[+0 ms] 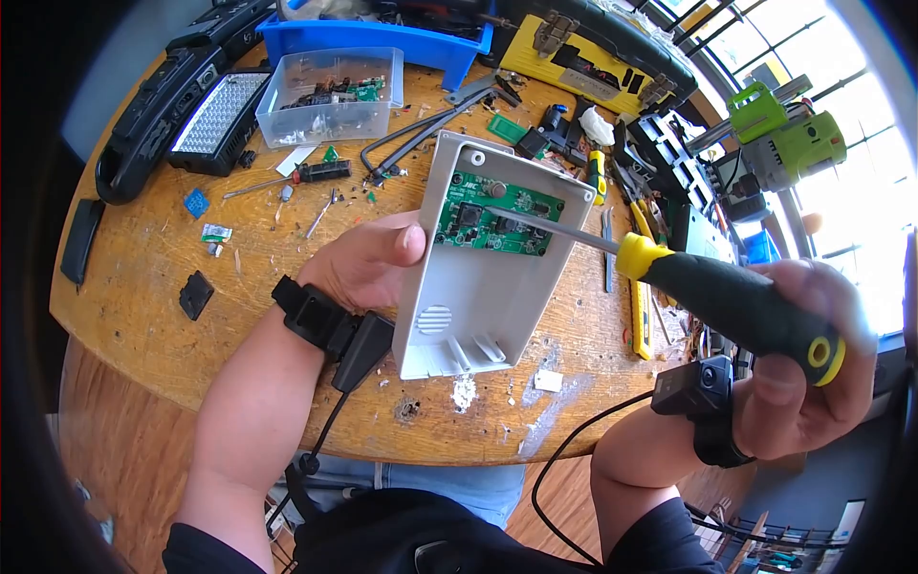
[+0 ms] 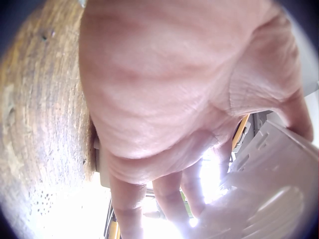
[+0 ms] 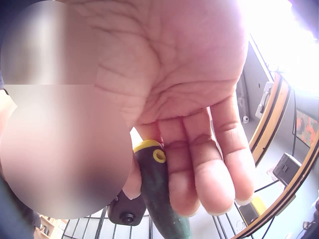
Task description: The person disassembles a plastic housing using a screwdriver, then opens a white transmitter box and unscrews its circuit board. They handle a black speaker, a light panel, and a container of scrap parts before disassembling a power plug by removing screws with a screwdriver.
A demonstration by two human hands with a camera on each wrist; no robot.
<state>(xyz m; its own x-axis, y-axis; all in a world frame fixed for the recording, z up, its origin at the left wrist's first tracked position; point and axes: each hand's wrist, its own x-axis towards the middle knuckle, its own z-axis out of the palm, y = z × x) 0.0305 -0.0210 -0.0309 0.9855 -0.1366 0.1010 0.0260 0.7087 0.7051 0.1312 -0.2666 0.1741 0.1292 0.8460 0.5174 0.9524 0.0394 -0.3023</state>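
A pale grey plastic housing [image 1: 478, 297] is tilted up in the middle of the head view, a green circuit board [image 1: 497, 215] inside its upper part. My left hand [image 1: 368, 263] grips its left edge, thumb on the rim and the other fingers behind; the left wrist view shows the palm [image 2: 164, 84] beside the housing [image 2: 269, 189]. My right hand [image 1: 813, 364] holds a screwdriver [image 1: 727, 297] by its dark green and yellow handle. Its shaft crosses over the board, tip near a black component; contact cannot be told. In the right wrist view the fingers [image 3: 199, 164] curl along the handle [image 3: 157, 194].
Behind the housing lie a clear plastic box [image 1: 330, 105] of parts, a blue bin [image 1: 373, 43] and a yellow-black toolbox [image 1: 583, 67]. Small debris and another screwdriver [image 1: 320, 172] are on the left of the wooden table [image 1: 134, 277]. A yellow cutter [image 1: 641, 316] and a green drill [image 1: 794, 139] are at the right.
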